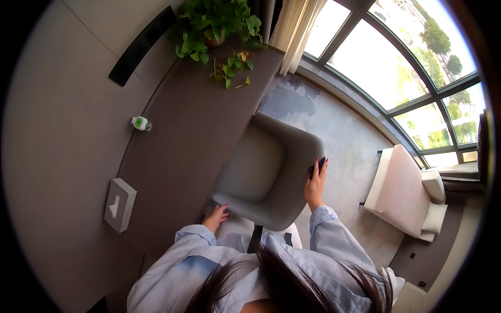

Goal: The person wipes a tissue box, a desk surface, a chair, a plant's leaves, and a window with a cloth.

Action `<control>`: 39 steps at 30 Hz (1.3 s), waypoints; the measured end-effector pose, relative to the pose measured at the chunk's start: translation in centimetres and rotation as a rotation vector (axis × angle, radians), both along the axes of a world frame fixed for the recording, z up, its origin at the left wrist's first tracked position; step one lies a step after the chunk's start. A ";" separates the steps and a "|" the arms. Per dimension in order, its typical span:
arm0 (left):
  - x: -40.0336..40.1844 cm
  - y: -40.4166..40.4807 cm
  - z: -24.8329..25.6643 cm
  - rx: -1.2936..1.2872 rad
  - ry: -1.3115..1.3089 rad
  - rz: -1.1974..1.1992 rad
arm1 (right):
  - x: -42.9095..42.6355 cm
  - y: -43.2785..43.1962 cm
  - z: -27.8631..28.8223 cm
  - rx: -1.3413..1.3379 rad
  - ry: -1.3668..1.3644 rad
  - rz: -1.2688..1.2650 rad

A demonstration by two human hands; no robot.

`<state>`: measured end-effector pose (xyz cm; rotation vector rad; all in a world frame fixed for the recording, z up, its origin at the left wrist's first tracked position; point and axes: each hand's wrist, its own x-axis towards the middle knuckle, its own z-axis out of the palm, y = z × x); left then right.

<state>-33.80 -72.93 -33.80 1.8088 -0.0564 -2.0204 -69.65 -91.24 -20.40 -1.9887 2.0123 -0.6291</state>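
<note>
A small black object (316,168), its kind not clear, is in my right hand (315,187), pressed against the rim of a grey chair's backrest. My fingers hide part of it. The grey bucket-shaped chair (254,168) stands in front of me, its seat facing the dark brown desk (180,137) on my left. My left hand (216,218) is beside the chair's near arm, fingers apart, the fingertips at its edge. Whether they touch it is hard to tell.
On the desk are a white tissue box (120,205), a small green-and-white bottle (141,123), a potted trailing plant (215,23) and loose leafy cuttings (233,68). A black strip (143,45) is on the wall. A pale sofa (403,187) stands right, near large windows (375,62).
</note>
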 end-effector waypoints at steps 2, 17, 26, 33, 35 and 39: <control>-0.5 0.8 -0.1 0.024 -0.048 0.020 | -1.4 -3.3 -0.9 -0.006 0.000 0.022; -21.6 -2.6 13.0 -0.839 -0.858 0.203 | -9.4 0.1 8.6 0.303 -0.670 0.256; -40.8 -9.9 28.2 -0.632 0.258 -0.103 | -23.2 7.9 15.3 0.988 -1.844 0.095; -42.9 -12.3 29.9 -0.487 0.625 -0.244 | -28.1 7.8 16.3 0.768 -2.158 0.143; -42.8 -13.4 29.0 -0.708 0.327 -0.344 | -29.8 7.0 16.2 0.706 -1.888 0.208; -43.2 -16.6 29.5 -0.852 0.310 -0.367 | -31.5 3.9 17.7 0.546 -1.567 0.178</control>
